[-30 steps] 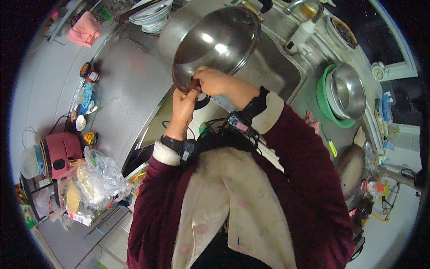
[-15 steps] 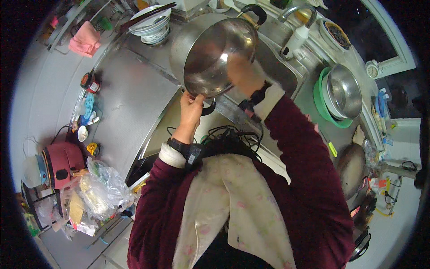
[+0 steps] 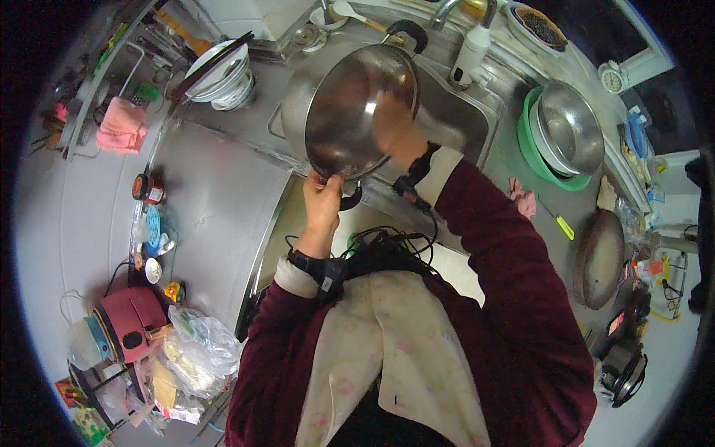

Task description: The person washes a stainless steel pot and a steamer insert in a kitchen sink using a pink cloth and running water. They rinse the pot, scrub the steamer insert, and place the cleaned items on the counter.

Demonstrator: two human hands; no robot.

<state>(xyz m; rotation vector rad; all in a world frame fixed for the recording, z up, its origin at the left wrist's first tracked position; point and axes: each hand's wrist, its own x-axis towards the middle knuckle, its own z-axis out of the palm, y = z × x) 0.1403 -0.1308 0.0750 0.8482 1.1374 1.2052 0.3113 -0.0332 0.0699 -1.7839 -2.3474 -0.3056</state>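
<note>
A large metal pot (image 3: 346, 108) with two black handles is tilted on its side over the sink (image 3: 456, 112), its open mouth turned partly toward me. My left hand (image 3: 322, 203) is closed on the pot's near rim, thumb inside, beside the lower black handle (image 3: 353, 197). Inside the mouth, my right hand (image 3: 400, 135) is at the pot's inner wall. Motion smears its fingers, so whether it holds anything cannot be made out. Dark bands with a cable circle both wrists.
Behind the sink rises a faucet (image 3: 471, 56). Right of it sit a green basin (image 3: 530, 141) and a steel colander (image 3: 572, 125). Stacked bowls (image 3: 229, 88) with dark chopsticks stand back left, near a pink cloth (image 3: 121, 127). A yellow-green-handled knife (image 3: 564, 226) lies at right.
The view has shifted slightly. My right hand stays inside the pot, blurred in both frames. My left hand keeps its grip on the rim.
</note>
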